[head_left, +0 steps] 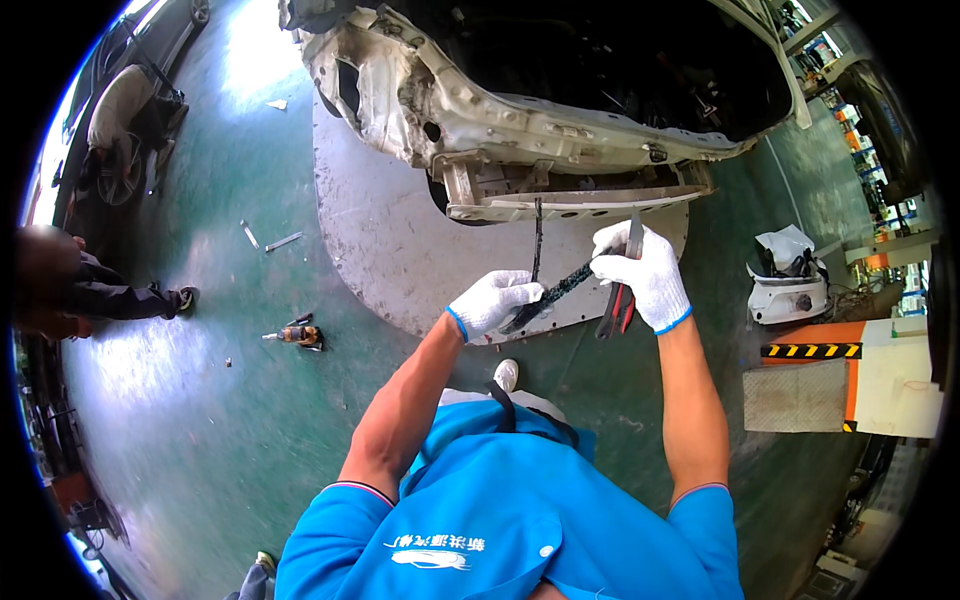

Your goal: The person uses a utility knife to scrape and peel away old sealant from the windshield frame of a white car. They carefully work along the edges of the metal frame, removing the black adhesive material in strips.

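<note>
My left hand, in a white knitted glove with a blue cuff, is closed around a dark, ragged strip that looks like wrapped cable or rubber trim. From that hand a thinner black length rises toward the car body. My right hand, gloved the same way, pinches the strip's other end between thumb and fingers. It also grips pliers, whose red and black handles hang below the palm; a grey metal part shows above the fingers. Before me stands a stripped, dirty white car body shell.
Below the shell lies a grey metal platform. On the green floor at left are a power tool and metal pieces. Other people are at left. At right stand a white part and an orange-and-white structure.
</note>
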A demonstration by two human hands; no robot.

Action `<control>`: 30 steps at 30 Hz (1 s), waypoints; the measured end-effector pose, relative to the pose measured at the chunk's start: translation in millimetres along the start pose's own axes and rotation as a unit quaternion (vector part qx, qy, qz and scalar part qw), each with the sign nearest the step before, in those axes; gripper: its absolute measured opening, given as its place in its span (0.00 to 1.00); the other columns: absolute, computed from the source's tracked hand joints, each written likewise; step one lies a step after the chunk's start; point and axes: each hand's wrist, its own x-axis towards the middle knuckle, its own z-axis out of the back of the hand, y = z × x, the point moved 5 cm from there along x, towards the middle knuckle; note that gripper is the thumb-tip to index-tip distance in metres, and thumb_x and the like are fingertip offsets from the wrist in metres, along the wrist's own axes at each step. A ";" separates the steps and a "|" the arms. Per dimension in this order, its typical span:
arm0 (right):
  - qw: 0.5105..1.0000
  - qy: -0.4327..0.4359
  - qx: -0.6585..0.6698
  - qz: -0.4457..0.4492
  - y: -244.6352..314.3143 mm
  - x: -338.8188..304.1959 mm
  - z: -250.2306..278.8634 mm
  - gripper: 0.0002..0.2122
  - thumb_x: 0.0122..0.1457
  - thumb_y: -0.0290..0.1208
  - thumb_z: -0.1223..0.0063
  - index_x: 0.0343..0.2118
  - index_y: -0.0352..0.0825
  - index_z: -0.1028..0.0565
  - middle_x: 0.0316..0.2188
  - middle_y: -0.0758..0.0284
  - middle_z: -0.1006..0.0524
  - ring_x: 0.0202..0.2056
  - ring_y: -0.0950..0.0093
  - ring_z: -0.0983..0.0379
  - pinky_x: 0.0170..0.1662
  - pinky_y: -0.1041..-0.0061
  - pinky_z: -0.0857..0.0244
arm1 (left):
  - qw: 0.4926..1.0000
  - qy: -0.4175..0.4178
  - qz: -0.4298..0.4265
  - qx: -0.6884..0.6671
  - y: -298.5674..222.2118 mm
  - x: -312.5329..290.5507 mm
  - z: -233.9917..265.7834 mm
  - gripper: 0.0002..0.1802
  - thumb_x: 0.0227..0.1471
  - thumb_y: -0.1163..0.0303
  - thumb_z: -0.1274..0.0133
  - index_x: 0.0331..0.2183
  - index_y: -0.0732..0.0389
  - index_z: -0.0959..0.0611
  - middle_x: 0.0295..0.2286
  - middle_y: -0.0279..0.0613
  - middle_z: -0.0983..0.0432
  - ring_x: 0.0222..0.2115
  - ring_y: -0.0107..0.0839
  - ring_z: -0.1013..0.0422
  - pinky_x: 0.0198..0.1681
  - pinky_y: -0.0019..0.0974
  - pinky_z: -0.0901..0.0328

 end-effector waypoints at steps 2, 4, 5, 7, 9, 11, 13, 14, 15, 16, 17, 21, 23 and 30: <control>0.998 -0.007 0.056 -0.002 -16.5 1.8 4.2 0.20 0.55 0.22 0.36 0.52 0.30 0.23 0.38 0.65 0.19 0.31 0.78 0.23 0.35 0.77 0.27 | 0.997 -0.027 -0.036 0.063 -5.5 -1.4 -0.4 0.17 0.66 0.61 0.45 0.44 0.68 0.18 0.36 0.41 0.18 0.35 0.29 0.23 0.43 0.35 0.28; 0.996 -0.037 0.084 0.006 -23.7 0.9 7.3 0.25 0.57 0.23 0.36 0.59 0.31 0.26 0.43 0.64 0.19 0.32 0.77 0.22 0.35 0.77 0.26 | 0.997 -0.057 -0.044 0.039 -5.2 -1.3 1.3 0.17 0.66 0.61 0.45 0.44 0.67 0.18 0.36 0.41 0.18 0.36 0.29 0.23 0.45 0.36 0.28; 0.994 -0.037 0.104 -0.012 -39.3 1.1 11.1 0.29 0.59 0.24 0.38 0.65 0.32 0.32 0.49 0.62 0.20 0.33 0.77 0.22 0.35 0.77 0.25 | 0.996 -0.072 -0.049 0.026 -5.3 -1.2 2.3 0.17 0.67 0.61 0.46 0.44 0.67 0.18 0.37 0.40 0.19 0.36 0.30 0.22 0.45 0.36 0.28; 0.989 -0.046 0.135 -0.033 -62.2 -2.1 5.6 0.28 0.61 0.24 0.40 0.65 0.30 0.33 0.48 0.62 0.20 0.32 0.78 0.22 0.34 0.78 0.26 | 0.996 -0.076 -0.043 -0.010 -9.8 -2.4 -1.5 0.16 0.67 0.61 0.46 0.44 0.67 0.19 0.37 0.40 0.19 0.37 0.29 0.22 0.47 0.36 0.28; 0.986 -0.016 0.151 -0.069 -79.1 -4.8 -11.3 0.26 0.61 0.23 0.42 0.63 0.28 0.32 0.43 0.61 0.19 0.31 0.78 0.22 0.33 0.78 0.26 | 0.996 -0.083 -0.032 -0.033 -15.2 -4.1 -5.2 0.16 0.67 0.62 0.46 0.45 0.67 0.19 0.37 0.39 0.19 0.38 0.29 0.22 0.47 0.36 0.28; 0.991 0.015 0.081 -0.101 -88.0 -3.3 -31.0 0.26 0.58 0.27 0.35 0.60 0.28 0.27 0.43 0.64 0.20 0.29 0.80 0.25 0.32 0.77 0.29 | 0.995 -0.090 -0.018 -0.041 -19.1 -3.6 -6.9 0.16 0.67 0.62 0.46 0.45 0.66 0.19 0.37 0.38 0.20 0.38 0.28 0.23 0.47 0.35 0.29; 0.986 0.017 0.067 -0.151 -89.7 1.2 -48.0 0.23 0.52 0.32 0.27 0.50 0.29 0.21 0.32 0.65 0.19 0.28 0.80 0.25 0.30 0.77 0.30 | 0.994 -0.090 -0.052 0.023 -14.8 -2.7 -1.2 0.16 0.67 0.62 0.46 0.46 0.66 0.18 0.38 0.37 0.20 0.39 0.28 0.24 0.47 0.35 0.30; 0.981 0.011 0.059 -0.184 -97.3 4.5 -50.9 0.20 0.53 0.35 0.28 0.46 0.30 0.20 0.30 0.66 0.19 0.27 0.80 0.25 0.29 0.77 0.30 | 0.992 -0.089 -0.069 0.055 -12.6 -2.8 1.5 0.16 0.67 0.62 0.46 0.46 0.66 0.18 0.38 0.36 0.20 0.39 0.27 0.25 0.47 0.35 0.30; 0.979 -0.005 0.067 -0.191 -98.1 5.3 -51.4 0.20 0.54 0.38 0.28 0.44 0.30 0.19 0.29 0.66 0.19 0.27 0.79 0.25 0.29 0.77 0.30 | 0.992 -0.102 -0.060 0.033 -15.2 -5.2 -0.5 0.17 0.67 0.61 0.46 0.46 0.66 0.18 0.39 0.36 0.20 0.39 0.27 0.25 0.47 0.34 0.31; 0.977 -0.021 0.075 -0.197 -98.5 5.1 -50.8 0.20 0.54 0.41 0.28 0.42 0.31 0.19 0.29 0.66 0.19 0.26 0.78 0.25 0.28 0.76 0.30 | 0.992 -0.114 -0.051 0.010 -23.2 -9.7 -6.9 0.17 0.67 0.61 0.46 0.47 0.66 0.18 0.39 0.35 0.20 0.39 0.27 0.26 0.48 0.34 0.31; 0.971 -0.014 0.071 -0.229 -104.7 4.6 -49.4 0.20 0.54 0.43 0.28 0.41 0.31 0.19 0.28 0.67 0.19 0.25 0.78 0.25 0.28 0.76 0.30 | 0.991 -0.127 -0.042 -0.013 -26.5 -12.5 -9.5 0.18 0.67 0.60 0.46 0.47 0.66 0.17 0.39 0.35 0.20 0.40 0.26 0.26 0.48 0.34 0.32; 0.955 0.019 0.081 -0.286 -105.7 4.6 -55.9 0.20 0.54 0.48 0.29 0.37 0.34 0.19 0.23 0.68 0.22 0.21 0.77 0.26 0.26 0.77 0.31 | 0.990 -0.142 -0.026 -0.004 -26.5 -14.6 -0.4 0.18 0.66 0.61 0.45 0.48 0.67 0.17 0.41 0.36 0.19 0.39 0.26 0.26 0.48 0.34 0.31; 0.960 0.000 0.101 -0.261 -110.8 11.3 -59.2 0.20 0.55 0.49 0.29 0.36 0.34 0.19 0.21 0.69 0.23 0.20 0.77 0.27 0.25 0.78 0.31 | 0.991 -0.134 -0.024 -0.012 -31.6 -15.8 -2.3 0.18 0.65 0.63 0.44 0.48 0.67 0.17 0.41 0.37 0.19 0.39 0.27 0.24 0.48 0.34 0.31; 0.953 -0.004 0.224 -0.202 -107.4 24.0 -70.3 0.11 0.62 0.33 0.37 0.44 0.34 0.16 0.32 0.70 0.16 0.27 0.82 0.24 0.28 0.80 0.31 | 0.965 -0.177 -0.034 -0.190 -16.4 -12.3 15.4 0.13 0.65 0.67 0.45 0.46 0.67 0.17 0.39 0.40 0.18 0.37 0.32 0.21 0.47 0.38 0.26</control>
